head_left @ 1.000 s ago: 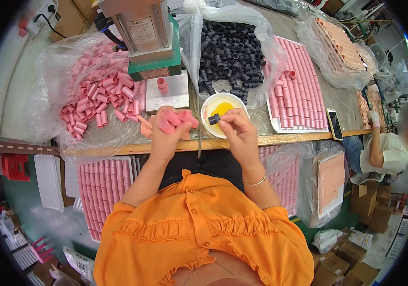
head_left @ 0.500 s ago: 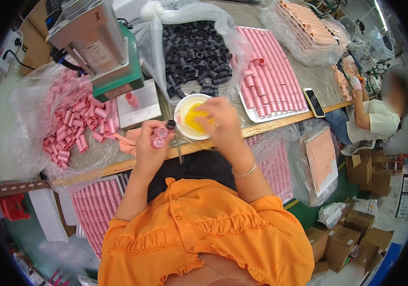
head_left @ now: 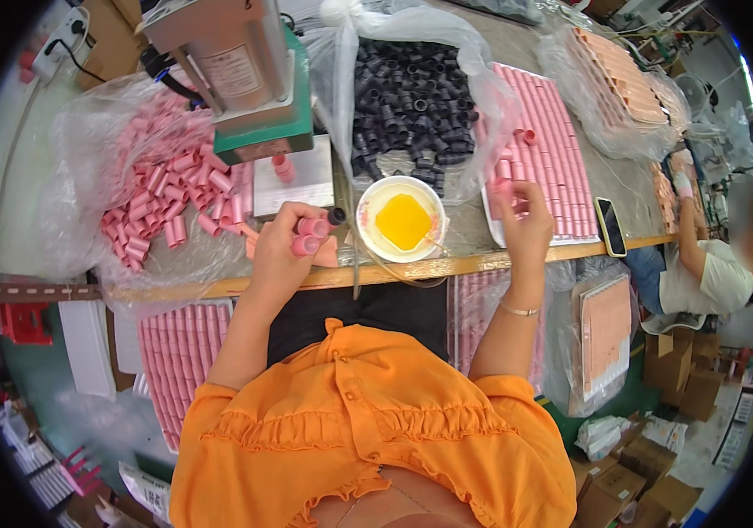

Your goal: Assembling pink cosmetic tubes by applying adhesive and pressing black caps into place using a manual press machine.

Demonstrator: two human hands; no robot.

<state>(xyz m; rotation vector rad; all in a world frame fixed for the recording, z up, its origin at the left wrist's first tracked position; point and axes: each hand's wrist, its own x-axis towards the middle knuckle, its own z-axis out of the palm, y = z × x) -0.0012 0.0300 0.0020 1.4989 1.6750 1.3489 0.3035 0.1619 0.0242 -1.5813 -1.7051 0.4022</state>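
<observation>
My left hand point(head_left: 286, 245) is closed around a couple of short pink tubes point(head_left: 310, 229) and a black ring-like piece point(head_left: 336, 216), at the table's front edge. To the right, my right hand point(head_left: 528, 220) pinches a single pink tube point(head_left: 503, 187) at the near left corner of a white tray point(head_left: 498, 231), where pink tubes stand in rows point(head_left: 557, 150). Between my hands sits a white bowl point(head_left: 365, 211) with something flat and yellow point(head_left: 404, 222) in it. Behind the bowl, black tube pieces point(head_left: 411, 110) fill a clear plastic bag.
A green-and-grey press point(head_left: 264, 132) stands at the back left, a pink tube point(head_left: 283, 167) on its metal base point(head_left: 306, 189). Loose pink tubes point(head_left: 161, 198) heap up in plastic at left. A phone point(head_left: 610, 227) lies by the tray. A co-worker point(head_left: 711, 264) sits at far right.
My right hand has left the bowl, moved right to the tray and now has a pink tube between its fingers. The left hand keeps its pieces. The whole view has shifted.
</observation>
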